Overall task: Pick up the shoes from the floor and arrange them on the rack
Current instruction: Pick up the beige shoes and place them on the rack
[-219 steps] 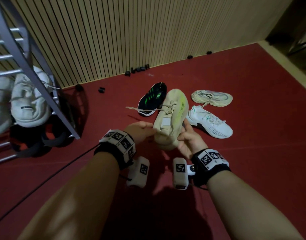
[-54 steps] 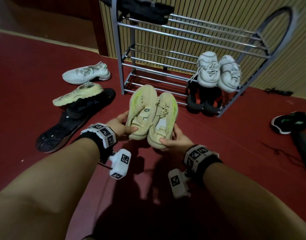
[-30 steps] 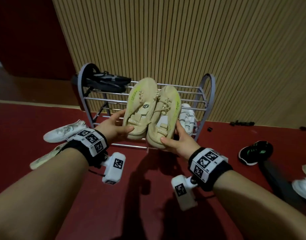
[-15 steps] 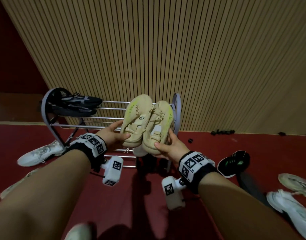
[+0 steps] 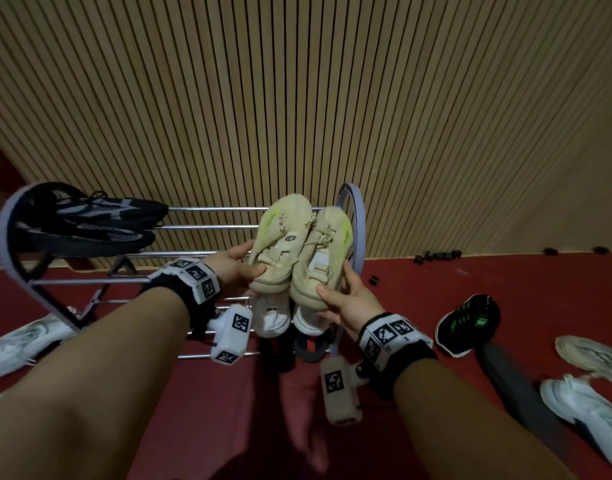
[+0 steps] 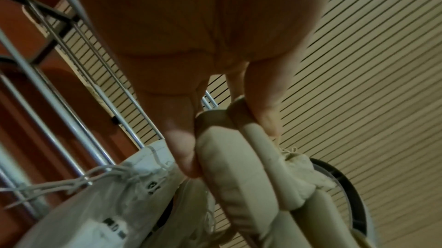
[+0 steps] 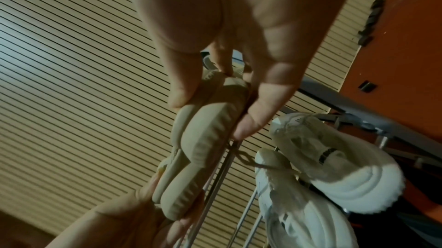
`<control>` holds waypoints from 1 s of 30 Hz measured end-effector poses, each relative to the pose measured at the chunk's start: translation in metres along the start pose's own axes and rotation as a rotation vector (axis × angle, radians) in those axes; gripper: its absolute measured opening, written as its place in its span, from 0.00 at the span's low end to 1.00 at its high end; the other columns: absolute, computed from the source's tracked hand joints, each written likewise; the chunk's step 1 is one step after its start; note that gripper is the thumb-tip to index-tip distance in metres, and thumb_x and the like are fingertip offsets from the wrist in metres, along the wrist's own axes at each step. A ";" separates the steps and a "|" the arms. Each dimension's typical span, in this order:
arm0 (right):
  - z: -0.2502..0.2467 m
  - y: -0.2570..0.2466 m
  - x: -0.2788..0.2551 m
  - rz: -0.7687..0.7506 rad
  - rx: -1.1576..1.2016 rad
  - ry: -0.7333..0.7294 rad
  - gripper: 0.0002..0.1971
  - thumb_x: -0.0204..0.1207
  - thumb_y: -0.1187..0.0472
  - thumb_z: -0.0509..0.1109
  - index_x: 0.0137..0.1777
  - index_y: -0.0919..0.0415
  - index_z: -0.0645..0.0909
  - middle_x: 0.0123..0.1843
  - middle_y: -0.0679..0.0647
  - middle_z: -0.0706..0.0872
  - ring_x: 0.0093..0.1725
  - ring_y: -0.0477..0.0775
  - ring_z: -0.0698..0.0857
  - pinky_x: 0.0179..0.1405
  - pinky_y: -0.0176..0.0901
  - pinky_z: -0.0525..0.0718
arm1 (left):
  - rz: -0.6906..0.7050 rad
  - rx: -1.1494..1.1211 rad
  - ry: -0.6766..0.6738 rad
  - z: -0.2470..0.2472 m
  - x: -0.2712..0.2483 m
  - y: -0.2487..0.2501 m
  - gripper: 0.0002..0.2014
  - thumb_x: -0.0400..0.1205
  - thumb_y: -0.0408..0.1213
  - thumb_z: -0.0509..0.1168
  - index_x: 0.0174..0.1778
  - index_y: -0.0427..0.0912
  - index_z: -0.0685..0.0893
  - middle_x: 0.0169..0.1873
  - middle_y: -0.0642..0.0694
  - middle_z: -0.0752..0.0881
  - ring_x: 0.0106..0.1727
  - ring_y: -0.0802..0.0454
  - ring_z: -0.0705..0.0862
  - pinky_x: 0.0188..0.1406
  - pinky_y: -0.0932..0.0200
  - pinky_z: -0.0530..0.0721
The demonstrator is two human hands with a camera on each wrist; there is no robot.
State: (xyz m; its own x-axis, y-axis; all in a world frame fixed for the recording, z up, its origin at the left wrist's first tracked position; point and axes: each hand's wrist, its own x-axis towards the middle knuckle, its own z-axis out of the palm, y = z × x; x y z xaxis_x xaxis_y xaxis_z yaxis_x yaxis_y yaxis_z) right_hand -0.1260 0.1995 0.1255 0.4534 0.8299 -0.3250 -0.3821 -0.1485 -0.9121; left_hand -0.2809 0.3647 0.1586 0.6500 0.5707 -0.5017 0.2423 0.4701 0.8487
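I hold a pair of beige shoes with yellow-green trim side by side over the right end of the grey metal rack [image 5: 207, 226]. My left hand [image 5: 236, 268] grips the heel of the left beige shoe [image 5: 280, 237] [image 6: 239, 159]. My right hand [image 5: 346, 299] grips the heel of the right beige shoe [image 5: 323, 258] [image 7: 208, 125]. Their toes point away toward the slatted wall. A pair of white shoes [image 5: 280, 315] [image 7: 334, 167] sits on a lower shelf just below them.
A black pair [image 5: 90, 223] lies on the rack's top shelf at the left. On the red floor lie a black and green shoe [image 5: 471, 323], white shoes at the right [image 5: 581, 403] and one at the left [image 5: 17, 344]. Small black blocks [image 5: 436, 255] line the wall.
Both hands carried the beige pair up from in front of the rack's lower shelves to its top right end. My view swung right and rose toward the wall.
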 end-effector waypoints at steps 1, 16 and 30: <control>-0.002 -0.001 0.007 -0.003 0.008 0.006 0.40 0.76 0.70 0.70 0.82 0.45 0.55 0.77 0.52 0.71 0.68 0.58 0.79 0.53 0.51 0.85 | -0.003 -0.006 -0.012 0.000 0.005 0.003 0.32 0.75 0.20 0.64 0.71 0.55 0.75 0.55 0.42 0.87 0.57 0.38 0.84 0.58 0.43 0.82; 0.001 0.002 0.035 -0.087 -0.231 0.081 0.36 0.79 0.65 0.68 0.82 0.47 0.54 0.72 0.53 0.74 0.61 0.54 0.80 0.42 0.39 0.85 | -0.098 0.152 0.025 0.005 0.031 0.021 0.25 0.85 0.25 0.54 0.74 0.54 0.71 0.64 0.38 0.79 0.46 0.41 0.84 0.32 0.50 0.88; -0.004 0.028 0.042 -0.085 -0.411 0.161 0.44 0.70 0.52 0.75 0.82 0.47 0.54 0.79 0.52 0.66 0.72 0.63 0.75 0.37 0.38 0.89 | -0.116 0.258 0.055 0.001 0.031 0.015 0.26 0.84 0.22 0.53 0.71 0.55 0.74 0.48 0.43 0.83 0.37 0.45 0.82 0.19 0.63 0.83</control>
State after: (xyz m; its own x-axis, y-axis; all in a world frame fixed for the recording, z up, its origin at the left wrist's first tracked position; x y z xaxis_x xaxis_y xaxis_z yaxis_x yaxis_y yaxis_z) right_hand -0.1148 0.2283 0.0856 0.6012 0.7591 -0.2497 -0.0015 -0.3114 -0.9503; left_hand -0.2562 0.3892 0.1557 0.5689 0.5620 -0.6004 0.4930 0.3514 0.7959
